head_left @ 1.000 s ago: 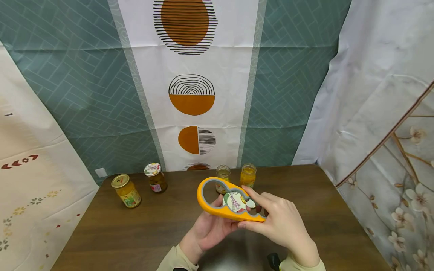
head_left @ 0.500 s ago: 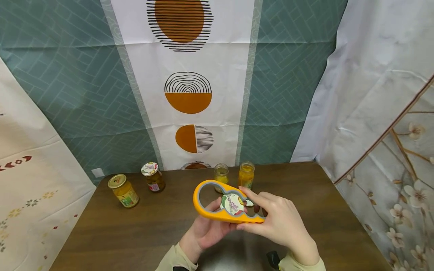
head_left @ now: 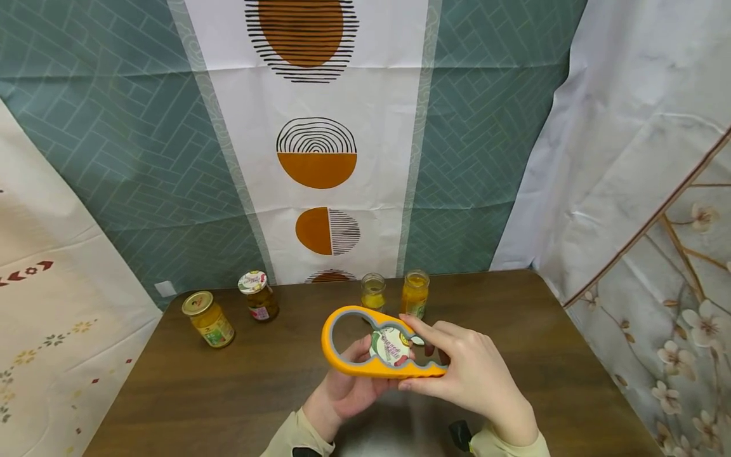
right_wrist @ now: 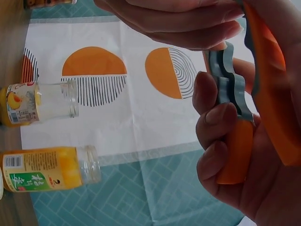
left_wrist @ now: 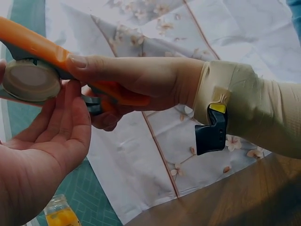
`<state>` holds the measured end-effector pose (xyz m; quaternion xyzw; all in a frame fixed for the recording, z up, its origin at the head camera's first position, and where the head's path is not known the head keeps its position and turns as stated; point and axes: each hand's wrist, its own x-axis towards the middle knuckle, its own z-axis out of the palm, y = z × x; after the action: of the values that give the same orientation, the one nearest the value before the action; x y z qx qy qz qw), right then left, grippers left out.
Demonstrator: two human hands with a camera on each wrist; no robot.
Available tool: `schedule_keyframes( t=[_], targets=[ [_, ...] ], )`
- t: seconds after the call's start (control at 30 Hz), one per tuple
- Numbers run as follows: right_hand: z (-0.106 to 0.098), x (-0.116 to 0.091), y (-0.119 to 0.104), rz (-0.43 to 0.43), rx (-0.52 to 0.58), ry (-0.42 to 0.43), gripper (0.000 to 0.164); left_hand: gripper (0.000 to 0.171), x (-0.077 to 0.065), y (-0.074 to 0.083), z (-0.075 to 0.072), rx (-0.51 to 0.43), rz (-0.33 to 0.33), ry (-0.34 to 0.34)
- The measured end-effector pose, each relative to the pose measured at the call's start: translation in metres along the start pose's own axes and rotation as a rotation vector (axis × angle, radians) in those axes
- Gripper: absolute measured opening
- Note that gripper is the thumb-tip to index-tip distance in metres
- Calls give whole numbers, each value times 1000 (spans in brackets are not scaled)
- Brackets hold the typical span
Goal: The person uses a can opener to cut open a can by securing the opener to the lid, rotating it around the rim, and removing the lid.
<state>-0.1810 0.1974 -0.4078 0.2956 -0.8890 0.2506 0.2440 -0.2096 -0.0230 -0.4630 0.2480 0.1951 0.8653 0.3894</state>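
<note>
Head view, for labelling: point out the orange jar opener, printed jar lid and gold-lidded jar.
Orange jar opener (head_left: 371, 367), head view: lower arm.
Printed jar lid (head_left: 388, 346), head view: printed top.
Gold-lidded jar (head_left: 210, 322), head view: side.

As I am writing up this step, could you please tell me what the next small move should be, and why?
Probably, the left hand should draw the round, white patterned lid clear of the orange-and-grey looped jar opener: it holds the lid's rim, the right hand grips the opener, and no jar shows beneath the lid.
</note>
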Motion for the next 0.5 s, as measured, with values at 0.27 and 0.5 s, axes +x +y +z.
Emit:
schedule_keyframes(
  t=[0.27, 0.5],
  targets=[
    [-1, 1, 0, -60, -2, 53, 88, 53, 0, -1, 1, 87, 15, 4],
    [-2, 1, 2, -90, -23, 95, 88, 53, 2, -2, -1, 127, 5, 24]
  ],
)
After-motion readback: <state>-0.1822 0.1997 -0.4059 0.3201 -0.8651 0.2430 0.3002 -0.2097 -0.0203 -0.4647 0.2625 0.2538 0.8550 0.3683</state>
